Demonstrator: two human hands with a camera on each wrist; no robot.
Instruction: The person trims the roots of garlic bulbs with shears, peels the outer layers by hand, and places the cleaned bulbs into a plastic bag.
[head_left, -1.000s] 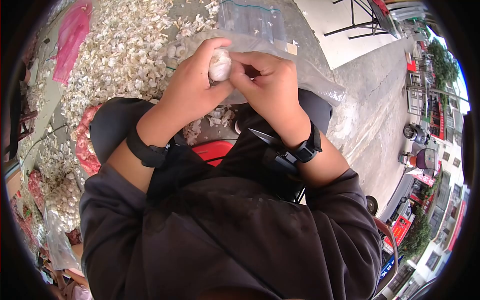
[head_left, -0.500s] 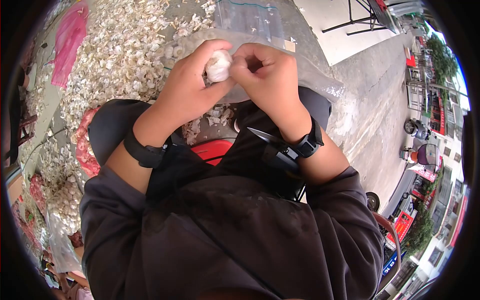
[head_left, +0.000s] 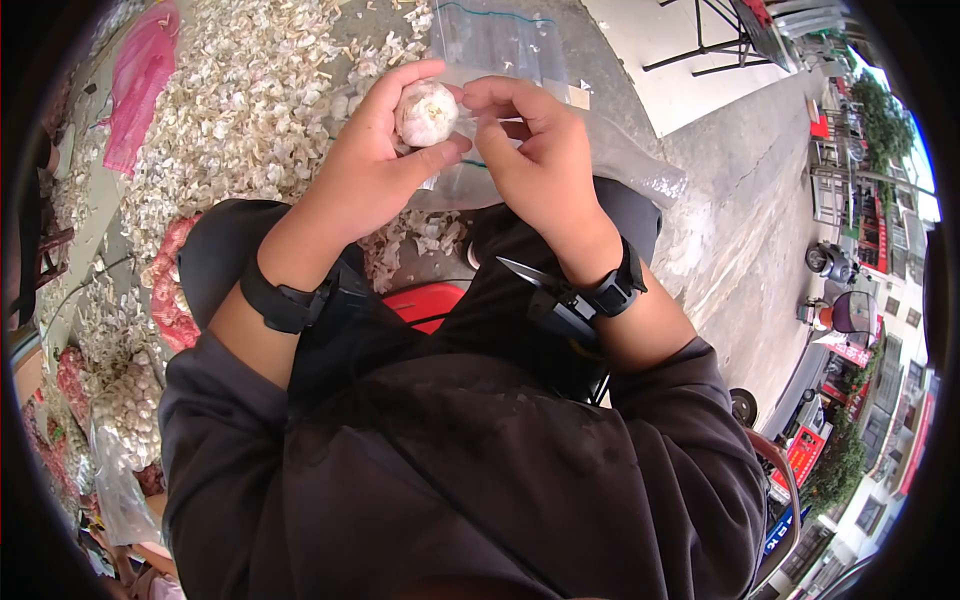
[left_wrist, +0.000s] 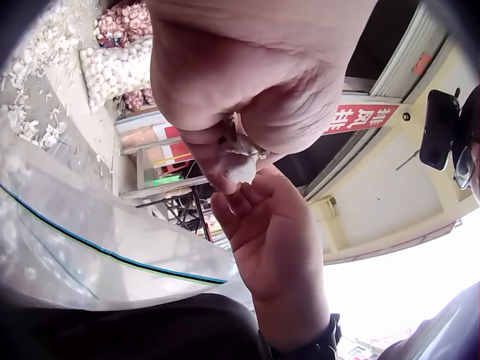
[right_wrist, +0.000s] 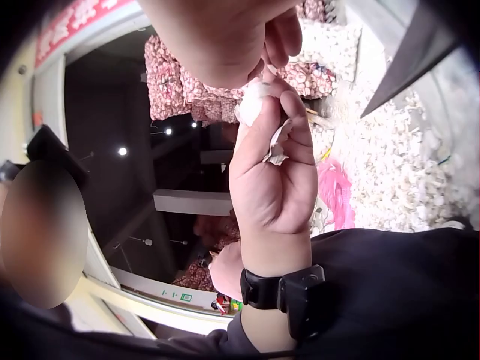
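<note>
In the head view my left hand grips a whitish garlic bulb between curled fingers and thumb. A loose flake of papery skin hangs by the left palm in the right wrist view. My right hand is just right of the bulb, its thumb and index finger apart and nothing visible between them. Its fingertips are close to the bulb in the left wrist view, where the left hand covers much of the garlic. A pointed dark blade sticks out beside the right wrist.
A clear plastic bag with a zip strip lies beyond the knees. Peeled garlic skins cover the ground at the left, with a pink mesh bag on them. A red net sack of garlic stands by the left knee.
The right thumb and index finger have parted and drawn slightly away from the bulb. The left hand has moved a little up and left, with the bulb turned in its fingers.
</note>
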